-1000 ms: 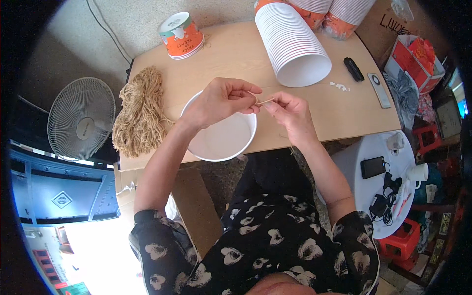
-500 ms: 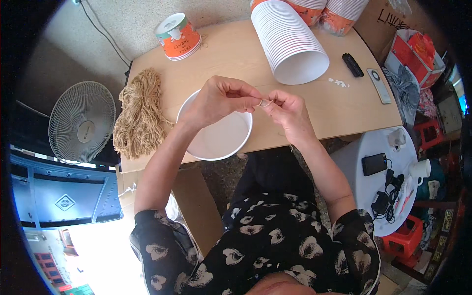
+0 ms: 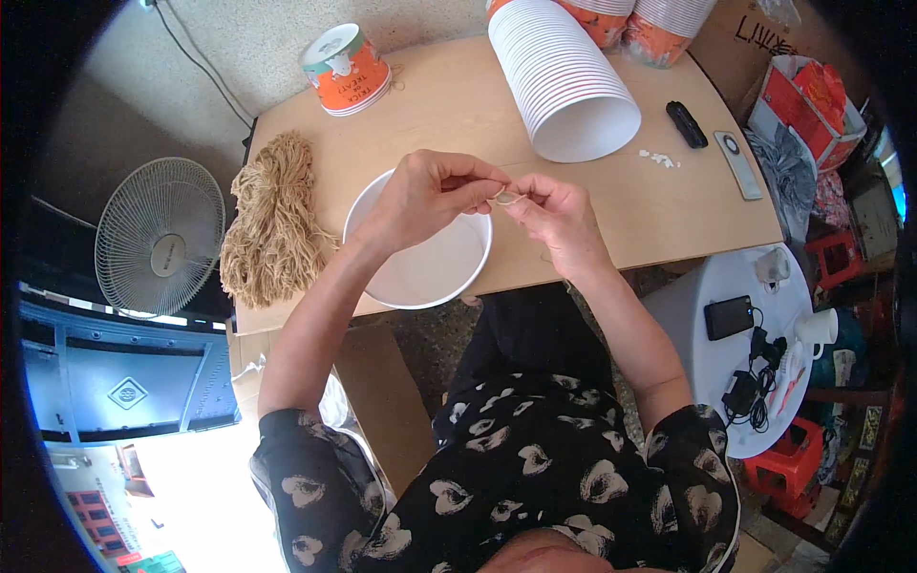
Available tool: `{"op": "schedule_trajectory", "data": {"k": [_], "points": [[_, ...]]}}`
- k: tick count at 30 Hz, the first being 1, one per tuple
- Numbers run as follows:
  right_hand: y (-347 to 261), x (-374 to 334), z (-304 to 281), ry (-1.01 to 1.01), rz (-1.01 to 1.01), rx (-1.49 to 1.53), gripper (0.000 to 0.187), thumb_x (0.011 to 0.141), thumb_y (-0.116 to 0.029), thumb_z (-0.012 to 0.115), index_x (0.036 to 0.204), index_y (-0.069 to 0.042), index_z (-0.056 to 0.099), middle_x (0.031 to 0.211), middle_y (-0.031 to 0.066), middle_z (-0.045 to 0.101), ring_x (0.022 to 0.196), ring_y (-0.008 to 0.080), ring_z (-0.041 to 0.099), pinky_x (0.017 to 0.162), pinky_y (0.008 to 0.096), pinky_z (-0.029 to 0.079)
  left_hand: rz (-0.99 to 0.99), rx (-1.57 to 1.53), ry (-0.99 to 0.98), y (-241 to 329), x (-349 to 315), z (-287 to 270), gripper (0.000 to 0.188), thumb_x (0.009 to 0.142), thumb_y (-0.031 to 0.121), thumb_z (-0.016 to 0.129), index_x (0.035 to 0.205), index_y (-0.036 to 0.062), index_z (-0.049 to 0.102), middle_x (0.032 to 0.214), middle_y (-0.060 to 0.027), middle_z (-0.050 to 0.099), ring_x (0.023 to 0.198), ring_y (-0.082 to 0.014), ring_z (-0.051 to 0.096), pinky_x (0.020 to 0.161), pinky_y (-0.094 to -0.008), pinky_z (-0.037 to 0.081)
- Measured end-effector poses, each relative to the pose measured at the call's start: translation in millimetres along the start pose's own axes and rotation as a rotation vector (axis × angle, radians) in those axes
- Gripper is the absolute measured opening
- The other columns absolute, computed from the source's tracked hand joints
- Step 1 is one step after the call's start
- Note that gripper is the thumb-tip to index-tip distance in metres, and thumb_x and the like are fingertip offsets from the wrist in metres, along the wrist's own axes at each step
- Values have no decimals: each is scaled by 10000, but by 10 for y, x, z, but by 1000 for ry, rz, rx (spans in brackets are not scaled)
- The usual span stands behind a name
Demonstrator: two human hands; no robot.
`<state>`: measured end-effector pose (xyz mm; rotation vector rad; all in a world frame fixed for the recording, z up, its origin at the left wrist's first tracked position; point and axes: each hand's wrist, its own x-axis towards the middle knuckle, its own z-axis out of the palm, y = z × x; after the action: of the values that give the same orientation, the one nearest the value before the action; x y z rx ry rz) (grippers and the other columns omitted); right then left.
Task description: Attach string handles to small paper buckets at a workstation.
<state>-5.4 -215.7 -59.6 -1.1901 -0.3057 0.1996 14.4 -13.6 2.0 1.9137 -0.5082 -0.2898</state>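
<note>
Above the near edge of the table, my left hand (image 3: 413,202) and my right hand (image 3: 565,222) meet fingertip to fingertip. Both are closed in a pinch on a thin, pale string (image 3: 508,200), which bends into a small loop between them. Its ends are hidden in my fingers. Beneath my left hand and wrist stands a round white paper bucket (image 3: 430,277), its open mouth facing up. To its left lies a thick bundle of tan strings (image 3: 270,220), gathered near its middle.
A long stack of white paper buckets (image 3: 564,81) lies at the back. An orange bucket (image 3: 355,84) stands at the back left. White bits (image 3: 659,159), a black object (image 3: 686,125) and a pale device (image 3: 737,164) lie right. A round side table (image 3: 683,301) holds mugs and cables.
My fingertips have shifted slightly, and the string's loop between them shows a little wider and further left. The bucket and the other things have stayed in place.
</note>
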Motion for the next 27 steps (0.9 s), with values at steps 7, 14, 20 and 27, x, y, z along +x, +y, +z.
{"op": "schedule_trajectory", "data": {"k": [7, 14, 20, 27], "points": [[18, 4, 39, 6, 28, -83, 106, 964, -66, 664, 1010, 24, 695, 890, -5, 674, 789, 35, 575, 696, 195, 460, -15, 126, 8, 24, -3, 4, 223, 1026, 138, 591, 1164, -18, 670, 908, -36, 700, 820, -77, 655, 762, -242, 559], [5, 25, -17, 44, 22, -55, 159, 965, -80, 674, 1075, 31, 699, 916, 19, 696, 821, 46, 608, 716, 192, 480, 34, -38, 1, -85, 5, -18, 235, 1009, 102, 589, 1198, -28, 641, 943, -53, 702, 836, -91, 675, 747, -247, 561], [-57, 90, -14, 92, -179, -151, 136, 960, -101, 681, 1054, -3, 689, 874, -23, 664, 717, 1, 523, 594, 164, 375, -97, -52, -86, 162, -31, -16, 315, 963, 87, 640, 1252, -33, 602, 946, -77, 717, 805, -114, 702, 734, -247, 568], [-172, 74, -10, 113, -302, -291, 88, 968, -49, 661, 1001, 31, 679, 814, -38, 644, 703, -2, 544, 611, 161, 433, -57, -66, -207, 109, 2, 29, 219, 983, 112, 642, 1156, 4, 561, 890, -71, 699, 755, -108, 674, 688, -248, 552]]}}
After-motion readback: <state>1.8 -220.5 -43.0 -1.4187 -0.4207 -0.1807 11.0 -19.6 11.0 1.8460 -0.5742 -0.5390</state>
